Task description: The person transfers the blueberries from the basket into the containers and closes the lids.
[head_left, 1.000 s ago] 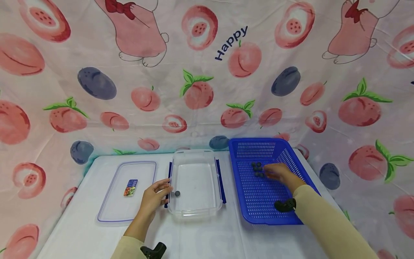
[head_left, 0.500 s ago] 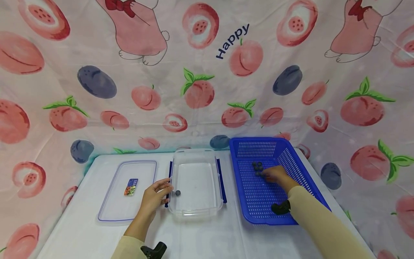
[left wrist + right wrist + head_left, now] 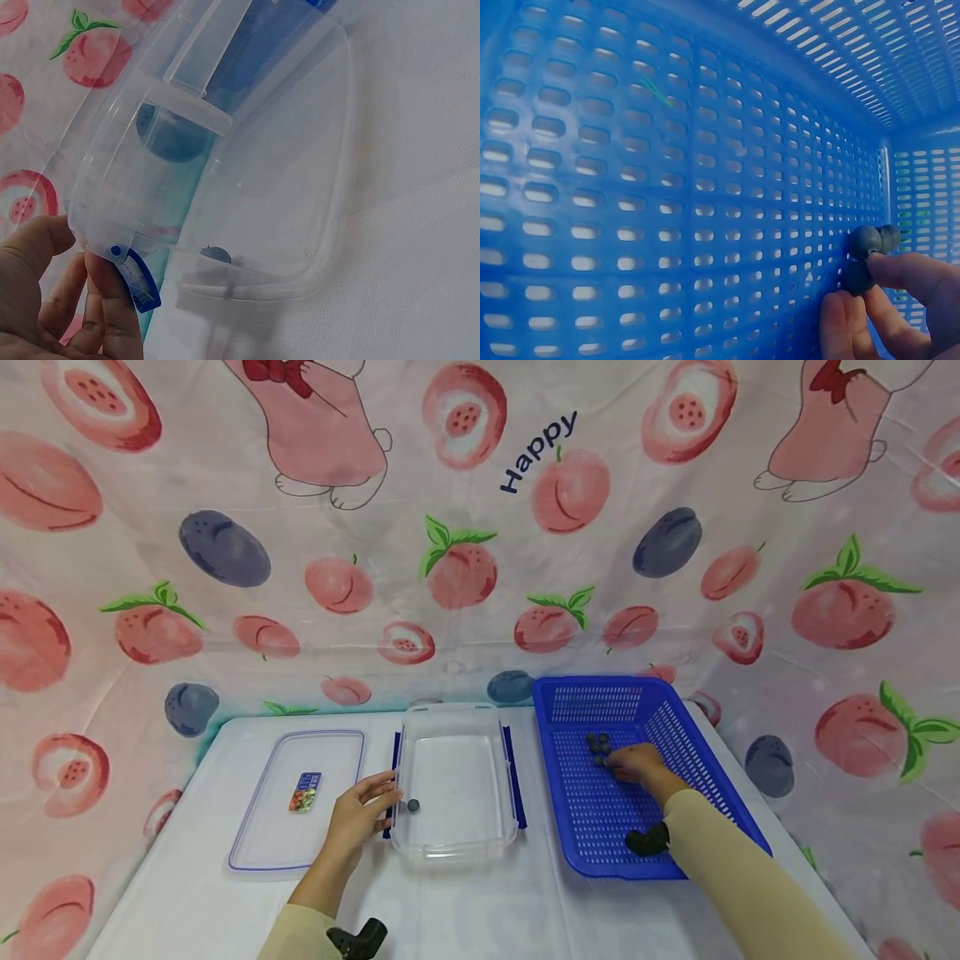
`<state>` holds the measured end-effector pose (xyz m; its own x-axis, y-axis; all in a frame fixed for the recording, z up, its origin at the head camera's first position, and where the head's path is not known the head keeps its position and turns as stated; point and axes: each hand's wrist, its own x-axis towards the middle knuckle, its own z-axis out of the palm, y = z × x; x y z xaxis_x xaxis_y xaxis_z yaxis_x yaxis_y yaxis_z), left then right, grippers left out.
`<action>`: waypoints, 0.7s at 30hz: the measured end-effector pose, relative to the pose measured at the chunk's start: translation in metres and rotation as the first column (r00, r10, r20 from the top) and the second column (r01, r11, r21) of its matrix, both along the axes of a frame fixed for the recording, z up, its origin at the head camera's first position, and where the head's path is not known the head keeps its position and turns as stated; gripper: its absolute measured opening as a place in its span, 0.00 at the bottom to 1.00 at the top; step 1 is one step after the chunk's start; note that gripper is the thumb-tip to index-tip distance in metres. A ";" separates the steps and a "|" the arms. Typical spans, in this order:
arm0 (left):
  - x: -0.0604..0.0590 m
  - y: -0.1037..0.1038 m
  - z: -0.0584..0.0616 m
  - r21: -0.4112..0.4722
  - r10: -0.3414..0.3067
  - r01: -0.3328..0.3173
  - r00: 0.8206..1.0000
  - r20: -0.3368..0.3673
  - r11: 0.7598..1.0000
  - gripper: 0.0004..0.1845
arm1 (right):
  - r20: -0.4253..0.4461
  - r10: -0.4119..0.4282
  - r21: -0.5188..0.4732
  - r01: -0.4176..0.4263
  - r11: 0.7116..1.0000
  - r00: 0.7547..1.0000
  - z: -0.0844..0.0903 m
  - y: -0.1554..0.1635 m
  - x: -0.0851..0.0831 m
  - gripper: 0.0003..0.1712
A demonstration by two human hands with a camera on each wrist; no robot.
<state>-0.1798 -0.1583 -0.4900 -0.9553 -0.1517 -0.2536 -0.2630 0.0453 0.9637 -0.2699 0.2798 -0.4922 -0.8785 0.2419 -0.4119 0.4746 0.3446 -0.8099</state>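
The left hand (image 3: 362, 810) holds the clear box (image 3: 453, 777) by its left edge, near a lone berry (image 3: 413, 806) inside; well apart, the right hand (image 3: 636, 766) reaches into the blue basket (image 3: 615, 847) and seems to pinch a dark berry (image 3: 856, 278), partly hidden, beside other berries (image 3: 594, 748), while the lid (image 3: 266, 827) lies left of the box

A clear, open-topped plastic box (image 3: 453, 777) is sitting upright on the desk (image 3: 465, 910), its dark blue side clips (image 3: 515, 781) hanging down. From here I am seeing one dark, round berry (image 3: 413, 806) lying inside, near the left wall. Just to the right, a blue slotted basket (image 3: 592, 822) is standing upright, more berries (image 3: 597, 745) clustering on its floor; through the right wrist view I am watching one being pinched beside its neighbours.
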 end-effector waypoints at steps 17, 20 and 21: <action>0.000 0.000 0.000 0.006 0.004 -0.004 1.000 -0.001 1.000 0.25 | 0.054 -0.041 -0.231 0.053 0.972 0.998 0.006 0.011 -0.001 0.25; 0.000 0.000 0.000 0.005 0.003 -0.003 1.000 0.003 1.000 0.25 | 0.058 -0.029 -0.288 0.044 0.956 0.998 0.005 0.016 0.000 0.25; 0.000 0.000 0.000 0.004 0.002 -0.002 1.000 0.003 1.000 0.25 | 0.057 -0.026 -0.305 0.042 0.952 0.998 0.006 0.017 0.001 0.25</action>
<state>-0.1802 -0.1580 -0.4904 -0.9543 -0.1525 -0.2570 -0.2659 0.0406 0.9631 -0.2688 0.2968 -0.4865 -0.8477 0.1269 -0.5150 0.5254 0.0673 -0.8482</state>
